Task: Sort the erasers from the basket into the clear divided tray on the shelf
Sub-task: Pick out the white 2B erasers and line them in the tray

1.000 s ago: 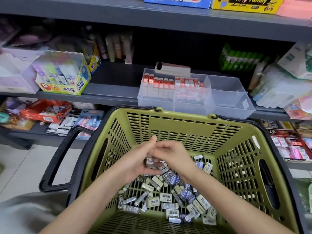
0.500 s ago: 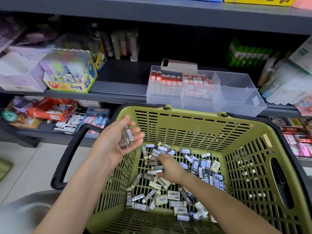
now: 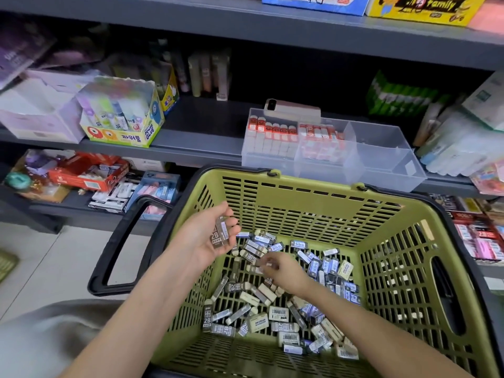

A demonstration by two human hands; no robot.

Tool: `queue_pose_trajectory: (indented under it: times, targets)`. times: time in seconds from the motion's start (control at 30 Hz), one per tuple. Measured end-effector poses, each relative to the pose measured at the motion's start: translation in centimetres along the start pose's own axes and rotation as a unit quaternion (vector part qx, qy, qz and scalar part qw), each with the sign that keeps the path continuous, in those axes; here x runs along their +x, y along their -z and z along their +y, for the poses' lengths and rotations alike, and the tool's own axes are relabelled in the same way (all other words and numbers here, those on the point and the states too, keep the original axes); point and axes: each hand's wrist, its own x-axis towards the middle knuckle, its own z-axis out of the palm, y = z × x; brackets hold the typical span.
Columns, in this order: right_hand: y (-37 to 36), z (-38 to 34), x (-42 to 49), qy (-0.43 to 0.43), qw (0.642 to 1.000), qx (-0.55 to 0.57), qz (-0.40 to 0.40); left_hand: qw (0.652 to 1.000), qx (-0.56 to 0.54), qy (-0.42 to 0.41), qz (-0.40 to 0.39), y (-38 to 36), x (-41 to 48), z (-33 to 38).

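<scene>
A green basket (image 3: pixel 300 197) with black handles holds several loose erasers (image 3: pixel 275 313), dark "2B" ones and blue-sleeved ones. My left hand (image 3: pixel 204 238) hovers palm up over the basket's left wall, with a few dark 2B erasers (image 3: pixel 219 234) cupped in it. My right hand (image 3: pixel 283 271) is down in the pile, its blurred fingertips pinched on a small eraser (image 3: pixel 266 266). Behind the basket, on the shelf, the clear divided tray (image 3: pixel 387 159) has red-and-white erasers in its left and middle sections; its right section looks bare.
A phone (image 3: pixel 293 107) leans behind the tray. A glue-stick display box (image 3: pixel 122 118) stands left on the same shelf, white packets (image 3: pixel 461 148) at right. The lower shelf carries a red box (image 3: pixel 87 173) and stationery packs. A black handle (image 3: pixel 122 241) sticks out left.
My hands, joined over the pile a second ago, have parted. The left one rose to the left with erasers in its palm. The right one dropped into the pile and now lifts slightly.
</scene>
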Motion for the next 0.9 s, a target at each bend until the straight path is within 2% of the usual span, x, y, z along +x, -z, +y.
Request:
queue_pose_trajectory:
  times: [0.07, 0.17, 0.27, 0.33, 0.37, 0.5, 0.57, 0.6, 0.67, 0.73, 0.8, 0.9]
  targets:
    - [1.6, -1.8, -1.1, -0.026, 0.986, 0.161, 0.041, 1.0, 0.002, 0.002, 0.01, 0.1, 0.2, -0.5]
    - [4.0, -5.2, -2.8, 0.026, 0.935, 0.342, 0.085, 1.0, -0.009, 0.016, -0.007, -0.3, 0.5, -1.5]
    - [4.4, -8.5, -4.6, 0.109, 0.94, 0.298, 0.125, 0.994, -0.019, 0.04, -0.099, -1.1, 0.5, -2.4]
    - [3.9, -9.8, -5.3, 0.138, 0.952, 0.243, 0.128, 0.986, -0.017, 0.048, -0.159, -1.7, 0.3, -3.0]
    - [3.7, -10.1, -5.4, 0.14, 0.956, 0.23, 0.119, 0.985, -0.022, 0.051, -0.166, -1.9, 0.3, -3.3]
    - [5.4, -8.9, -5.5, 0.133, 0.957, 0.259, 0.008, 0.989, -0.098, 0.086, -0.076, -1.8, 0.5, -3.5]
    - [6.2, -7.0, -4.7, 0.087, 0.955, 0.282, 0.021, 0.983, -0.144, 0.105, -0.039, -1.6, 0.6, -3.4]
    - [6.2, -5.9, -4.0, 0.045, 0.967, 0.247, 0.051, 0.98, -0.16, 0.111, -0.032, -1.5, 0.6, -3.4]
    - [5.4, -2.9, -2.4, -0.052, 0.995, 0.036, 0.076, 0.976, -0.175, 0.123, -0.045, -1.4, 0.5, -3.3]
    - [3.6, 0.0, -1.4, -0.131, 0.981, -0.135, 0.038, 0.975, -0.172, 0.121, -0.075, -1.4, 0.4, -3.0]
    - [1.7, 1.9, -1.0, -0.157, 0.975, -0.154, 0.033, 0.977, -0.157, 0.105, -0.102, -1.3, 0.5, -2.7]
    - [0.2, 2.8, -0.5, -0.118, 0.977, -0.172, 0.03, 0.982, -0.111, 0.085, -0.13, -1.2, 0.5, -2.4]
